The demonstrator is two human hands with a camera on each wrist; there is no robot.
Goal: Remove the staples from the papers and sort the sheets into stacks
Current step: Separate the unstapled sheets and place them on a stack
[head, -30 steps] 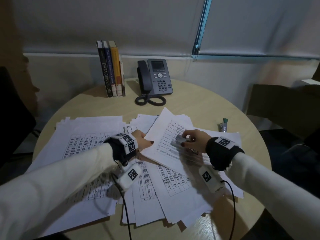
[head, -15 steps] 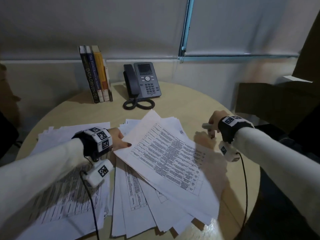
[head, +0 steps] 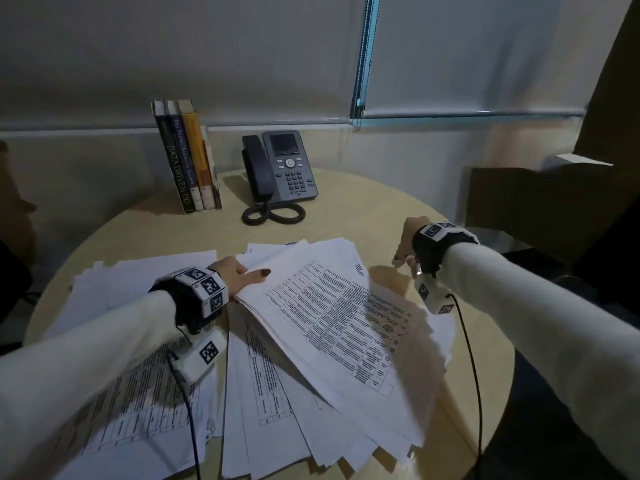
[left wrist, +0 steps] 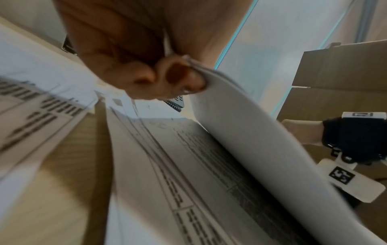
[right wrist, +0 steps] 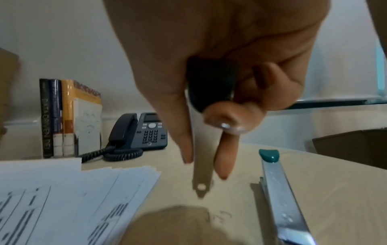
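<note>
A printed paper set (head: 332, 306) lies on top of a fanned pile of sheets (head: 277, 410) in the middle of the round table (head: 346, 216). My left hand (head: 242, 277) pinches its upper left corner and lifts it; in the left wrist view my fingers (left wrist: 173, 76) curl round the bent paper edge (left wrist: 251, 140). My right hand (head: 407, 251) hovers over bare table at the right, apart from the papers. It grips a staple remover (right wrist: 202, 179) with a black handle and a thin metal blade that points down at the table.
A silver stapler (right wrist: 278, 190) with a teal tip lies just right of the remover's blade. A second stack of sheets (head: 138, 278) lies at the left. Books (head: 187, 157) and a desk phone (head: 280, 168) stand at the back. A brown box (head: 536, 202) stands beyond the right edge.
My right hand has left the top sheet and swung right to the table's edge with the staple remover. My left hand keeps its hold on the paper set's corner.
</note>
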